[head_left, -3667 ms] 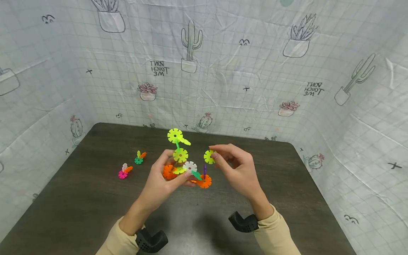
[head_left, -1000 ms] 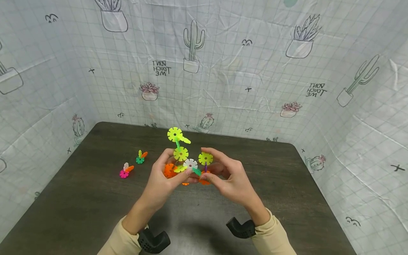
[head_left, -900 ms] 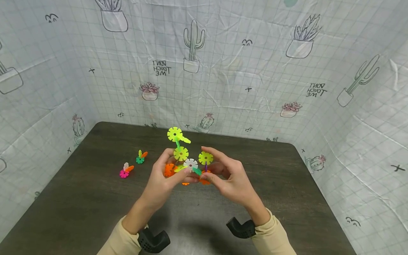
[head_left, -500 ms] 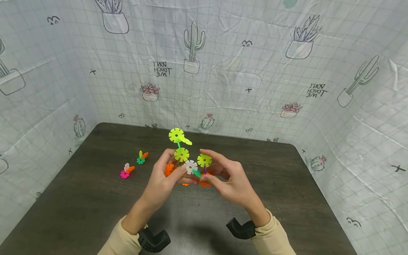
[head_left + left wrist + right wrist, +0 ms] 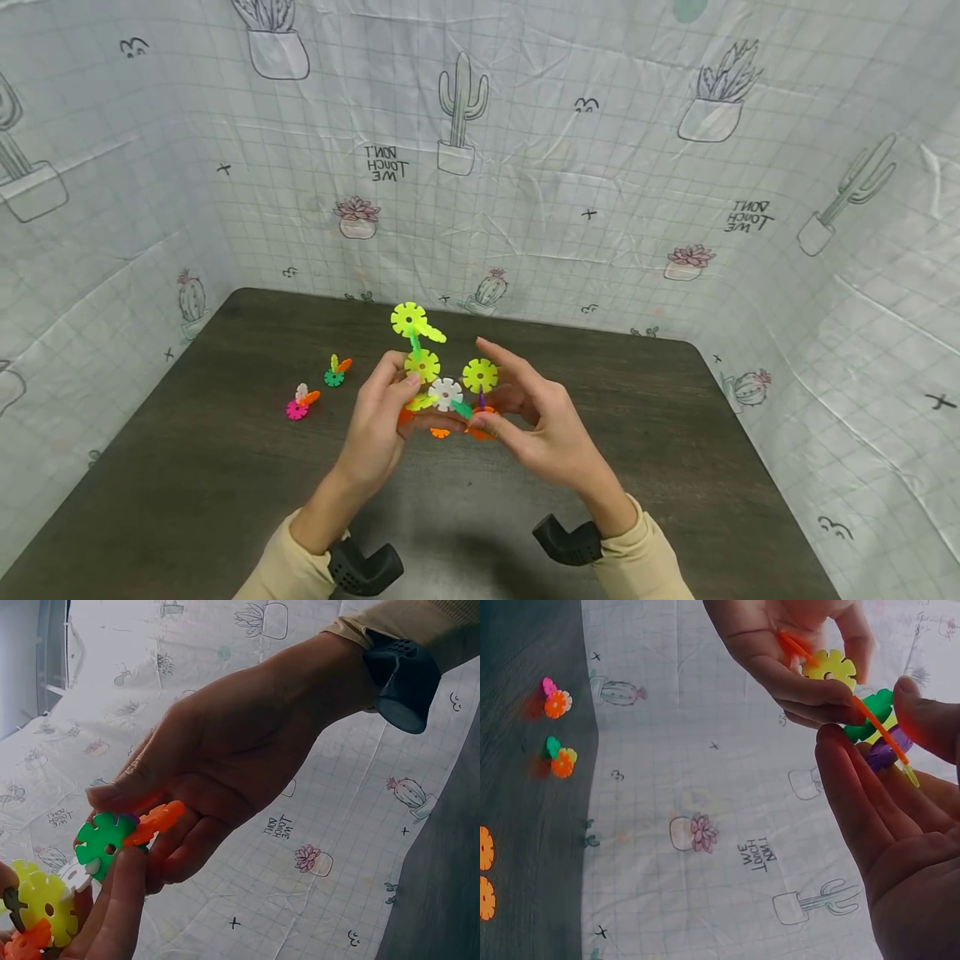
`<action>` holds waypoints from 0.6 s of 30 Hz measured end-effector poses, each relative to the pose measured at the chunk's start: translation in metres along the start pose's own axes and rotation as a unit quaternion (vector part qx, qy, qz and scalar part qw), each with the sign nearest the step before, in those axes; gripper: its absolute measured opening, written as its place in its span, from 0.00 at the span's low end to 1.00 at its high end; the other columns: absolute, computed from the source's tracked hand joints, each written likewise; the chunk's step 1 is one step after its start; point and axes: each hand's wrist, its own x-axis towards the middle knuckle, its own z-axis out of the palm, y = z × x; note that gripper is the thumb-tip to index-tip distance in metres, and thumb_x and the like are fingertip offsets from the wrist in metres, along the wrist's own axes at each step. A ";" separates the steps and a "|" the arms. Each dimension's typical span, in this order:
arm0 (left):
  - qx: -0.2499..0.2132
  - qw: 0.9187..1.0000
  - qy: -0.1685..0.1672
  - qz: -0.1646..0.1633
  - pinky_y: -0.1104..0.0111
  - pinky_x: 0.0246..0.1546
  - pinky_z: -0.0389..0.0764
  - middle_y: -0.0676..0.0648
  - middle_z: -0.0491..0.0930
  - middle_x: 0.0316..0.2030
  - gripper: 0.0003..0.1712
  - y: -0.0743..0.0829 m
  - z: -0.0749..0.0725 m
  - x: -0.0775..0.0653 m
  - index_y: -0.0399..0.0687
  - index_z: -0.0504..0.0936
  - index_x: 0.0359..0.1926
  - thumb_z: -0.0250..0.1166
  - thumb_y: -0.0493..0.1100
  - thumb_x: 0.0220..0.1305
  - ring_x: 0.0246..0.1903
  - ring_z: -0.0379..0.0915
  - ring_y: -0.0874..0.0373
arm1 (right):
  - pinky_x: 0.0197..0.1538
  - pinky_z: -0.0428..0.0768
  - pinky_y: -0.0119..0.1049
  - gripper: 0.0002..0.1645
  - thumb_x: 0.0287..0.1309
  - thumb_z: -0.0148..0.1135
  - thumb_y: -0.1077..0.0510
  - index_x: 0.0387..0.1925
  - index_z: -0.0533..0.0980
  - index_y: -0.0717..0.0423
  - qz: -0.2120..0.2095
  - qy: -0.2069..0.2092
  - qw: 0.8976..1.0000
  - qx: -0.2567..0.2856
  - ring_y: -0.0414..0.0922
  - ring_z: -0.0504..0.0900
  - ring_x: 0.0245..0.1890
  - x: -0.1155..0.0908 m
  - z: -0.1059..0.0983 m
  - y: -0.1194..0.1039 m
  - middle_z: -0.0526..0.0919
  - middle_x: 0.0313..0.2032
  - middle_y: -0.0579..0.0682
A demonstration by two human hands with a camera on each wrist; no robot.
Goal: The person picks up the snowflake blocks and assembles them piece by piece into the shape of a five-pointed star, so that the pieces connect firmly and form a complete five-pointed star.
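Note:
Both hands hold up a joined figure of notched plastic snowflake discs. My left hand [image 5: 375, 425] grips its left part, thumb on a yellow-green disc [image 5: 424, 367]. Above that stand a green disc [image 5: 416, 344] and another yellow-green disc [image 5: 408, 319]. A white disc [image 5: 446, 394] sits mid-figure beside a teal disc [image 5: 462, 409]. My right hand [image 5: 551, 425] pinches an orange disc [image 5: 482, 423] at the lower right, forefinger raised. On it a purple disc [image 5: 482, 398], edge-on, carries a yellow-green disc [image 5: 479, 376]. Fingers hide the figure's underside. A green disc [image 5: 109, 844] shows in the left wrist view.
Two small joined pieces rest on the dark table [image 5: 225, 483] to the left: a pink-white-orange one [image 5: 299, 403] and a green-yellow-orange one [image 5: 336, 372]. Orange discs [image 5: 484, 847] show at the right wrist view's edge. A printed cloth [image 5: 525, 167] walls the table.
Earlier my right hand pinched the right yellow-green disc; it has moved down to the orange disc and released the upper one, which stays on the purple disc. My left thumb has shifted up from the white disc.

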 end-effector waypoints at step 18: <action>0.047 0.990 0.115 0.061 0.63 0.29 0.88 0.48 0.73 0.30 0.14 0.004 -0.012 -0.001 0.26 0.70 0.41 0.48 0.37 0.80 0.24 0.80 0.57 | 0.41 0.88 0.37 0.44 0.53 0.73 0.72 0.71 0.67 0.58 -0.013 0.006 1.000 -0.013 0.43 0.89 0.38 0.017 0.019 -0.003 0.85 0.45 0.55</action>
